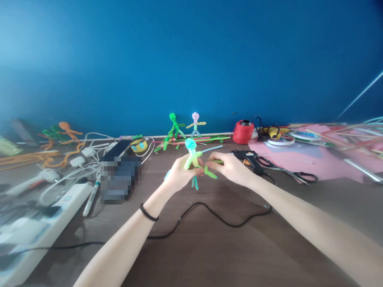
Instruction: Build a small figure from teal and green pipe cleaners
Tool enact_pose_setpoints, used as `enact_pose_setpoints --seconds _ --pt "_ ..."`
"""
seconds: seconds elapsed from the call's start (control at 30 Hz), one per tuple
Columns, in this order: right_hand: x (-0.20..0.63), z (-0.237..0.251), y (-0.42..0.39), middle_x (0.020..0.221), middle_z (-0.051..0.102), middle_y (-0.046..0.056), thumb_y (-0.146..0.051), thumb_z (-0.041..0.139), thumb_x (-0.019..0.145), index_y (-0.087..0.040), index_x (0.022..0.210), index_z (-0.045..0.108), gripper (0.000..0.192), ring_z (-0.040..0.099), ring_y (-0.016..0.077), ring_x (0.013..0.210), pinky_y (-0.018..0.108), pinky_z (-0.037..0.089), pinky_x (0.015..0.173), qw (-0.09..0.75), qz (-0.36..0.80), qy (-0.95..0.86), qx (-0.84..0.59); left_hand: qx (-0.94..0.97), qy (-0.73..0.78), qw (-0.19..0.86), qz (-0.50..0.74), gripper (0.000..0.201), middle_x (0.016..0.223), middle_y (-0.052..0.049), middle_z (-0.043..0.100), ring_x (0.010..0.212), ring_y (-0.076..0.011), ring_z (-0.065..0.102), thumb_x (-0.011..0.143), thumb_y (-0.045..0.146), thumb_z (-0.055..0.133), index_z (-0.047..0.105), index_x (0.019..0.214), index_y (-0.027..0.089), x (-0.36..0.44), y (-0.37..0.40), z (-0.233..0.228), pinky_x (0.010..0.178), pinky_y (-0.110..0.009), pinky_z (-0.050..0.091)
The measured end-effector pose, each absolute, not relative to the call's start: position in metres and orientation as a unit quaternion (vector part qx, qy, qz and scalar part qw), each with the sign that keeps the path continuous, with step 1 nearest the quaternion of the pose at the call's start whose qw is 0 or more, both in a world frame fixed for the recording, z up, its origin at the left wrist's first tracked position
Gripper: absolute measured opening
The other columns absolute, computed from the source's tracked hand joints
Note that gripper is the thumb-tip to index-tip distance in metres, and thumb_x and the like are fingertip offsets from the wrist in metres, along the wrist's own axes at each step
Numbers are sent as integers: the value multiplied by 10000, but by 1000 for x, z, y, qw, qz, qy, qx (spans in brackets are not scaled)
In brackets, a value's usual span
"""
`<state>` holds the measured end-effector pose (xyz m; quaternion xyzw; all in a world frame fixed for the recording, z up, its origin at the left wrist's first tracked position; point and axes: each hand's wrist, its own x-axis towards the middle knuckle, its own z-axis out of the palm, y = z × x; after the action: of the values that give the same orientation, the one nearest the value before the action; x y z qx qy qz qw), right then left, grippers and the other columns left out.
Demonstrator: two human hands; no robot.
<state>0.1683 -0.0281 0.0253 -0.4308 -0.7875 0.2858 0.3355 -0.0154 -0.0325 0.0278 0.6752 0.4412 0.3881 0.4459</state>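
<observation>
My left hand (177,175) grips a small pipe-cleaner figure (193,157) by its yellow-green body. The figure has a light blue coiled head and teal legs hanging below my fingers. My right hand (229,167) pinches the figure's green arm on its right side, just above the brown table (209,247). Both hands meet at the middle of the view. A black band sits on my left wrist.
A black glue gun (247,157) and scissors (287,171) lie right of my hands, its cord (221,219) looping across the table. Two finished figures (184,127) stand by the blue wall, beside red thread (243,131). Cables, a power strip (44,223) and orange figures sit left; pink paper right.
</observation>
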Motion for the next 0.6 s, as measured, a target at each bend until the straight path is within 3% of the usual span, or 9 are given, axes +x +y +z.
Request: enact_pose_setpoints --seconds 0.23,0.6 --pt "170 22 -25 509 513 -31 -479 444 825 -158 716 506 344 491 98 420 233 358 473 329 424 -730 -423 649 413 499 399 198 747 -27 650 725 -167 633 671 233 643 588 838 141 -20 -30 27 738 -318 503" --pt "169 19 -23 508 520 -20 -493 464 816 -152 662 494 375 469 85 411 223 344 438 329 467 -711 -409 626 442 476 431 243 769 -25 650 674 -147 616 679 252 645 644 897 144 -20 -30 28 703 -289 494"
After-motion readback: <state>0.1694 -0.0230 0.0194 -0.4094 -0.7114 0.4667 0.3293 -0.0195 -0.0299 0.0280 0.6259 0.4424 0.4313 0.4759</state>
